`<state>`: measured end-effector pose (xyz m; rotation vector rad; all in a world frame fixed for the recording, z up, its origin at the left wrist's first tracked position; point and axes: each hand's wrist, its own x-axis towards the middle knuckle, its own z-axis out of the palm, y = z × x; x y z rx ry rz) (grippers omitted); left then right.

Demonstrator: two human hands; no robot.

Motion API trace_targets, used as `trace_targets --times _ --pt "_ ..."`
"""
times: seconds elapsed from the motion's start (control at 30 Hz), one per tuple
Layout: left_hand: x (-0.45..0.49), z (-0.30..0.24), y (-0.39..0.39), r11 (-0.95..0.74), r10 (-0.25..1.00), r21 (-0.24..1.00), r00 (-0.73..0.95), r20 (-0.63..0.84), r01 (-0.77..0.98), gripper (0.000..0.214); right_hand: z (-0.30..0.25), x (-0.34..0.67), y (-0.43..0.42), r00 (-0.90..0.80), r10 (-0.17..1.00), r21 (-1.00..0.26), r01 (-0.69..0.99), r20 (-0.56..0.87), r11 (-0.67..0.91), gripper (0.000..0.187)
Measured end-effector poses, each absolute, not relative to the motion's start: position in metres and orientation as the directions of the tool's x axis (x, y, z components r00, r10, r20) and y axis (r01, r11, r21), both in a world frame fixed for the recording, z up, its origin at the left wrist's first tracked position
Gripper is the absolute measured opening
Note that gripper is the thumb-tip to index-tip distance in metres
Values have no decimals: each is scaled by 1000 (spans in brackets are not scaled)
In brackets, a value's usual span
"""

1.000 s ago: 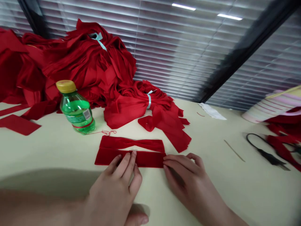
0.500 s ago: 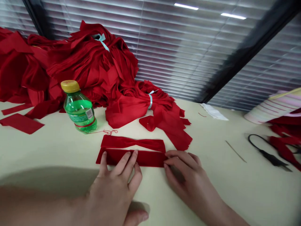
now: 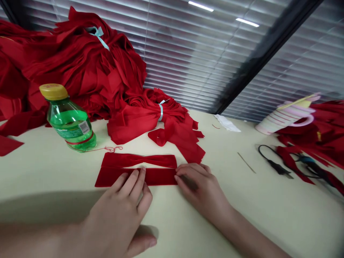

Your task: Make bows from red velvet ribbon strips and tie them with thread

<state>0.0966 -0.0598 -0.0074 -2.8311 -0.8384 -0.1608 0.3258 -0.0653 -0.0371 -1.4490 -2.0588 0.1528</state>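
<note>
Near the table's middle lies a folded dark red fabric strip (image 3: pixel 162 176), long side toward me. My left hand (image 3: pixel 118 211) rests on it with the fingers stretched out flat, fingertips on the cloth and the thumb apart on the tabletop. At the strip's right end, my right hand (image 3: pixel 200 184) pinches the corner between thumb and fingers. Just behind it lies a second red strip (image 3: pixel 115 159), gathered narrower at its middle. A loose red thread (image 3: pixel 110 148) trails from the green bottle (image 3: pixel 71 123) to behind that strip.
Red fabric bundles (image 3: pixel 88 68) tied with pale blue bands fill the back left. A smaller tied bundle (image 3: pixel 142 114) lies before the blinds (image 3: pixel 182 53). To the right are a white cup (image 3: pixel 282 118), a black cable (image 3: pixel 279 167), a thin stick (image 3: pixel 246 162) and a white scrap (image 3: pixel 228 123).
The view has swung right, showing more of the cup and cable. My left hand's fingers have come closer together, away from the strip's left end. My right hand keeps its pinch.
</note>
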Motion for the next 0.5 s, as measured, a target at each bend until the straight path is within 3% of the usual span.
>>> trace_targets --times 0.23,0.5 --pt "92 -14 -65 -791 518 -187 800 302 582 65 -40 325 -65 -261 827 -357 807 498 470 17" --pt "92 -11 -63 -790 500 -240 820 280 564 69 -39 325 -66 -277 825 -346 807 493 478 17"
